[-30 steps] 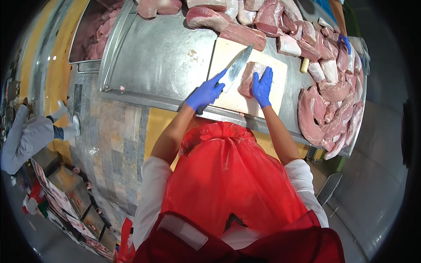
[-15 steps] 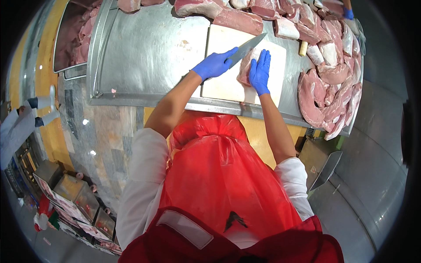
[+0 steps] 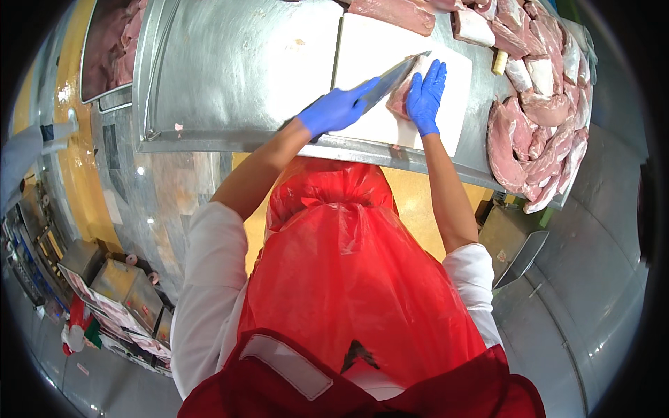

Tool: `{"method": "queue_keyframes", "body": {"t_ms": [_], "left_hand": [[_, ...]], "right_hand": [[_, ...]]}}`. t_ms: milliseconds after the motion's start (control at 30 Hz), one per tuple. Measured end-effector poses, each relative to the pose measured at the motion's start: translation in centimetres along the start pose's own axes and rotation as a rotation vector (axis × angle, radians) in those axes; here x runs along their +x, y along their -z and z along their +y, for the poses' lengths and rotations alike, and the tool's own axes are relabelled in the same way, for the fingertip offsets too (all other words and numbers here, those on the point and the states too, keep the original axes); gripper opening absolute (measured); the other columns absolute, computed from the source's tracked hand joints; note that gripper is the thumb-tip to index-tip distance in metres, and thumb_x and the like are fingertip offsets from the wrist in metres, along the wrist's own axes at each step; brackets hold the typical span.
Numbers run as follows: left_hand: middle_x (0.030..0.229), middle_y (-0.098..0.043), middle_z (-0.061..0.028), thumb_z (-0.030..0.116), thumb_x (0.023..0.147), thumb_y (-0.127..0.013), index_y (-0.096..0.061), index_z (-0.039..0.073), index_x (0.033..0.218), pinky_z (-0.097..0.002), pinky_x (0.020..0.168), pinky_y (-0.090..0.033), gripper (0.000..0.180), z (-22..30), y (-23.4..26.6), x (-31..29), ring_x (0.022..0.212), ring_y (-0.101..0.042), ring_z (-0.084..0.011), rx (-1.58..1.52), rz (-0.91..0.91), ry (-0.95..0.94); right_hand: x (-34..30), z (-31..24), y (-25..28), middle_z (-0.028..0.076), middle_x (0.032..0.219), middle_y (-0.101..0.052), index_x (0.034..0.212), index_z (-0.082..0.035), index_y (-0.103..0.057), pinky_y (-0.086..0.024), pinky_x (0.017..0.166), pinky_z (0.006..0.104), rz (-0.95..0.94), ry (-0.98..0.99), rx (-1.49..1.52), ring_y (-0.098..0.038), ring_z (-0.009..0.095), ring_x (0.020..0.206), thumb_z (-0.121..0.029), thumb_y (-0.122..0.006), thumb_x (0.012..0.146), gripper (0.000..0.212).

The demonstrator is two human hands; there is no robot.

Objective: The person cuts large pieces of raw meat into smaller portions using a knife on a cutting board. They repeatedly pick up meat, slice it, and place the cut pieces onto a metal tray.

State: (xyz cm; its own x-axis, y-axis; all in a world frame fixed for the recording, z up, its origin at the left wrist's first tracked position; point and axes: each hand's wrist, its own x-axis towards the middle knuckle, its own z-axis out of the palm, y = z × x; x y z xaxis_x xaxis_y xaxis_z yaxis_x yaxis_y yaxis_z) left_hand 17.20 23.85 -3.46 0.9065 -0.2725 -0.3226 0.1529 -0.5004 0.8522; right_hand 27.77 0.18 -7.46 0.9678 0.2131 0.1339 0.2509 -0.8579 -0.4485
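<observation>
My left hand, in a blue glove, is closed around the handle of a long knife. The blade points away and to the right, along the left side of a pale pink piece of raw meat. On the right side of that piece my right hand, also gloved in blue, lies flat with its fingers stretched out. Whether the edge is inside the meat I cannot tell. Under both is a white cutting board on a metal table.
Cut raw meat is heaped along the table's right side. A longer piece of meat lies at the board's far edge. At the far left stands a metal bin of meat. A person in white shows beyond the wet floor.
The view has shifted a little. Relative to the board, my left hand has drawn the knife back toward me and slightly left. My right hand stays on the meat.
</observation>
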Motion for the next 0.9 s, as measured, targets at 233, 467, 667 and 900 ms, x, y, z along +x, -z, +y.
{"method": "queue_keyframes", "body": {"t_ms": [233,467,667,900], "left_hand": [[0.082,-0.067,-0.0290,0.028,0.101,-0.046,-0.030,0.023,0.158,-0.0511,0.076,-0.054,0.059,2.2,-1.8,1.9,0.073,-0.067,-0.0456,-0.056,0.058,0.004],[0.070,-0.065,-0.0241,0.024,0.101,-0.048,-0.027,0.025,0.159,-0.0508,0.073,-0.054,0.062,2.3,-4.0,-5.0,0.064,-0.065,-0.0437,-0.094,0.054,0.086],[0.084,-0.069,-0.0260,0.028,0.100,-0.047,-0.031,0.023,0.157,-0.0511,0.073,-0.054,0.059,3.4,-5.3,2.4,0.072,-0.068,-0.0432,-0.107,0.168,0.023],[0.077,-0.066,-0.0243,0.027,0.099,-0.048,-0.033,0.021,0.157,-0.0474,0.073,-0.053,0.060,5.1,-6.3,-0.8,0.068,-0.067,-0.0399,-0.205,0.172,0.085]], "right_hand": [[-0.2,0.7,-0.2,0.035,0.161,-0.018,0.156,0.005,-0.024,-0.014,0.122,0.0503,0.042,0.019,0.048,-0.018,0.049,0.150,-0.030,-0.044,0.103,0.067],[-0.5,0.9,-0.2,0.035,0.160,-0.017,0.156,0.005,-0.023,-0.012,0.123,0.0506,0.039,0.029,0.090,-0.017,0.049,0.150,-0.031,-0.044,0.103,0.068],[-0.4,1.2,-0.6,0.036,0.161,-0.014,0.155,0.010,-0.022,-0.010,0.124,0.0487,0.054,-0.015,0.197,-0.013,0.048,0.151,-0.032,-0.043,0.104,0.069],[-0.8,2.0,0.0,0.037,0.160,-0.016,0.154,0.010,-0.025,-0.010,0.124,0.0487,0.035,0.005,0.208,-0.014,0.048,0.151,-0.034,-0.042,0.104,0.068]]}}
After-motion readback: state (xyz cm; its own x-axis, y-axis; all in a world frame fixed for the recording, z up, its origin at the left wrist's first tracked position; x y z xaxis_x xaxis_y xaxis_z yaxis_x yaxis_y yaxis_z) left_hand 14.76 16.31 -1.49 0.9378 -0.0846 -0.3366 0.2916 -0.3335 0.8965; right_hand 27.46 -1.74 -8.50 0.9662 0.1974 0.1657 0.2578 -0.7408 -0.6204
